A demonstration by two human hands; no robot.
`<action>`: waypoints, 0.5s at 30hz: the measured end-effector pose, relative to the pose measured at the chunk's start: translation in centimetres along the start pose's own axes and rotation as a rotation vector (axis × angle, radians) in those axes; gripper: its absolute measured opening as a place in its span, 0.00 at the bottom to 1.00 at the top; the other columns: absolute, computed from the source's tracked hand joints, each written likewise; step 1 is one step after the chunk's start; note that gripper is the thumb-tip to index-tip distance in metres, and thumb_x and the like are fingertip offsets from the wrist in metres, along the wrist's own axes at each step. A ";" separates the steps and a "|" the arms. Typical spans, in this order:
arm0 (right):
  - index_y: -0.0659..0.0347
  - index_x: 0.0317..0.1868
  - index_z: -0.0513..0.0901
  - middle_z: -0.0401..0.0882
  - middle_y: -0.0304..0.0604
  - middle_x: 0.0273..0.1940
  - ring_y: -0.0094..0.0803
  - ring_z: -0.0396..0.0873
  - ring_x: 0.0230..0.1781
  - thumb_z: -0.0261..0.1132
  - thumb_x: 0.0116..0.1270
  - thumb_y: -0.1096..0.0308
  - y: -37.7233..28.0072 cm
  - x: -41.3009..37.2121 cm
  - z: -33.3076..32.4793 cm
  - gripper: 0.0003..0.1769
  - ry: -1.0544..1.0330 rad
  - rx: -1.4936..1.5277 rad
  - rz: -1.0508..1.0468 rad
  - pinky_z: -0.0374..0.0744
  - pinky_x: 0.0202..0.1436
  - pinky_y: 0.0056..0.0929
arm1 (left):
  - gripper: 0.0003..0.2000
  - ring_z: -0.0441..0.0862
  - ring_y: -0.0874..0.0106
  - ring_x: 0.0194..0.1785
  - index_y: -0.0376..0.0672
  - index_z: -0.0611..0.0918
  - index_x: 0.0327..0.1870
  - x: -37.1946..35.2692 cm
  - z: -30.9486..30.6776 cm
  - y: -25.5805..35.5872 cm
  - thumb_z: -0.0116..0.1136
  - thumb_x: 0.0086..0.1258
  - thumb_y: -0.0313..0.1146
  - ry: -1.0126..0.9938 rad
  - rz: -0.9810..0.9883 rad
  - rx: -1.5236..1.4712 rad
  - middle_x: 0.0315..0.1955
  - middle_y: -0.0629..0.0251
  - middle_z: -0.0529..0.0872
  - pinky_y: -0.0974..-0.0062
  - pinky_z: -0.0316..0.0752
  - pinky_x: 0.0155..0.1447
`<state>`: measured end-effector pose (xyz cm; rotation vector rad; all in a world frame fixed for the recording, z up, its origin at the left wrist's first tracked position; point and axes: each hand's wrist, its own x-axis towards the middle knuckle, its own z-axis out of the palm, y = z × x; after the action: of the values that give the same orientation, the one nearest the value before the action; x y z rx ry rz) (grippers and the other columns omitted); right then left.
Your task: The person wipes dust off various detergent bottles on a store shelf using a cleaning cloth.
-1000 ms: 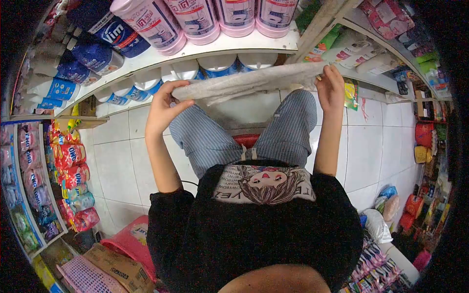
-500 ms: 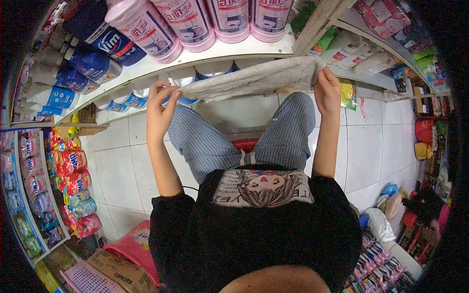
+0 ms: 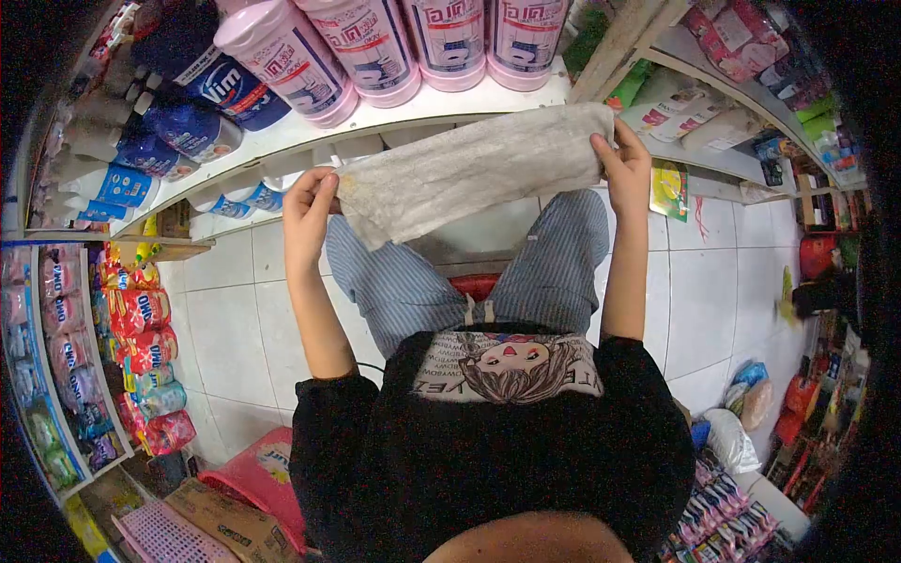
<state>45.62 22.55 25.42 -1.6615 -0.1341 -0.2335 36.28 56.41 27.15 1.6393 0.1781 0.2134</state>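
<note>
A greyish-white cloth (image 3: 474, 169) is stretched out between my two hands, in front of the lower shelf and above my knees. My left hand (image 3: 309, 208) pinches its left end between thumb and fingers, close to a faint yellowish stain. Its right end is gripped at the upper corner by my right hand (image 3: 623, 167), the thumb lying on the near face. The cloth hangs in a broad band, its lower left corner drooping lowest. Behind it, part of the lower shelf and its white containers is hidden.
Pink bottles (image 3: 373, 56) and a dark blue Vim bottle (image 3: 228, 89) line the white shelf (image 3: 328, 124) ahead. Detergent packs (image 3: 145, 347) hang at left. A pink basket (image 3: 178, 535) and cardboard (image 3: 230, 521) lie lower left. Plastic bags (image 3: 730, 441) sit at right on the tiled floor (image 3: 699, 291).
The cloth has opened from a narrow, bunched strip into a wider band showing more of its face. Both hands keep hold of its ends. A dark shape at the far right has shifted upward.
</note>
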 end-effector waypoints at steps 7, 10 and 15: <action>0.69 0.43 0.67 0.68 0.44 0.41 0.27 0.65 0.43 0.58 0.48 0.76 -1.2 0.3 1.0 0.20 -0.078 0.164 -0.021 0.64 0.46 0.20 | 0.07 0.73 0.82 0.22 0.36 0.72 0.31 -0.3 0.1 0.8 0.46 0.56 0.30 -0.023 -0.107 -0.236 0.22 0.68 0.76 0.86 0.69 0.23; 0.69 0.44 0.66 0.67 0.43 0.42 0.27 0.64 0.44 0.58 0.47 0.76 -1.5 0.0 1.1 0.20 -0.117 0.188 0.004 0.65 0.45 0.20 | 0.07 0.73 0.80 0.21 0.35 0.72 0.31 -0.6 0.2 1.5 0.46 0.56 0.29 -0.076 -0.126 -0.339 0.23 0.67 0.76 0.85 0.70 0.23; 0.69 0.45 0.64 0.65 0.43 0.44 0.27 0.64 0.45 0.58 0.47 0.77 -2.4 -1.1 0.9 0.22 -0.225 0.315 0.059 0.65 0.44 0.21 | 0.07 0.74 0.80 0.20 0.35 0.72 0.32 -1.0 0.9 2.1 0.46 0.56 0.29 -0.055 -0.107 -0.393 0.23 0.66 0.76 0.86 0.70 0.23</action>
<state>44.13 23.77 27.39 -1.3712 -0.2771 0.0206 35.49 55.13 29.10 1.2400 0.1697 0.1128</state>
